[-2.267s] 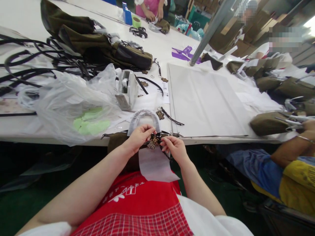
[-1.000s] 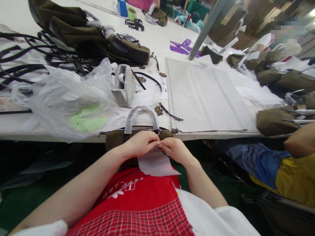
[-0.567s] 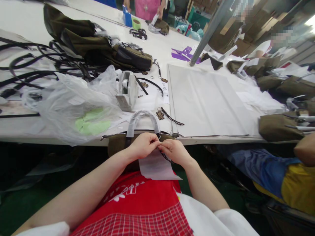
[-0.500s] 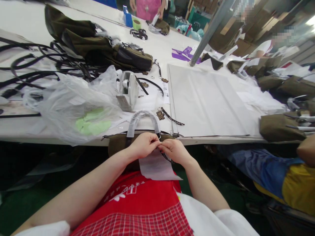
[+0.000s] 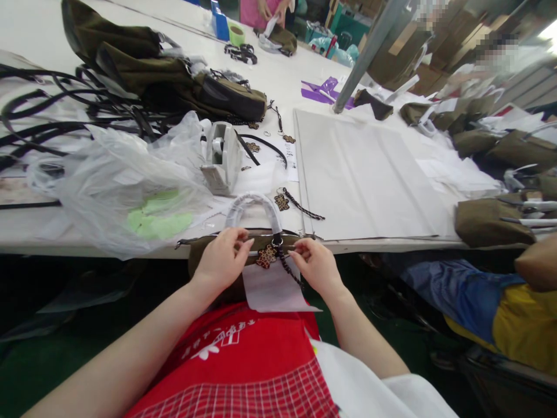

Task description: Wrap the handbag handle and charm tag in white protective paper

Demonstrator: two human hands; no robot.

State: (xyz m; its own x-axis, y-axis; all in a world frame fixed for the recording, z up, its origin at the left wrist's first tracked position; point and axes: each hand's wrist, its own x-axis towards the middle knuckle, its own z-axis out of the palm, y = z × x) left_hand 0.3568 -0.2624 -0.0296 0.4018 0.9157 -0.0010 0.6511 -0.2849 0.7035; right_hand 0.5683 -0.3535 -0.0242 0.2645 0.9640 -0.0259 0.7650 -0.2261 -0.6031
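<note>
An olive bag (image 5: 204, 251) hangs at the table's near edge, in front of my red apron. Its handle (image 5: 252, 204) is wrapped in white foam. A leopard-print charm (image 5: 265, 256) on a dark braided cord hangs from a ring at the handle's base. Behind the charm lies a white sheet (image 5: 274, 288) against the bag's front. My left hand (image 5: 224, 258) pinches the sheet's top edge left of the charm. My right hand (image 5: 315, 264) pinches the same edge to the charm's right.
On the white table (image 5: 278, 75) are a tape dispenser (image 5: 224, 157), a clear plastic bag (image 5: 130, 186), black straps (image 5: 52, 110), piled olive bags (image 5: 174, 81), a second charm (image 5: 282, 202), large white sheets (image 5: 361, 174) and a metal pole (image 5: 365, 52). A co-worker's arm (image 5: 535, 267) is at the right.
My hands were pressed together over the charm. They have moved apart to either side, so the charm now shows and hangs free in front of the white sheet.
</note>
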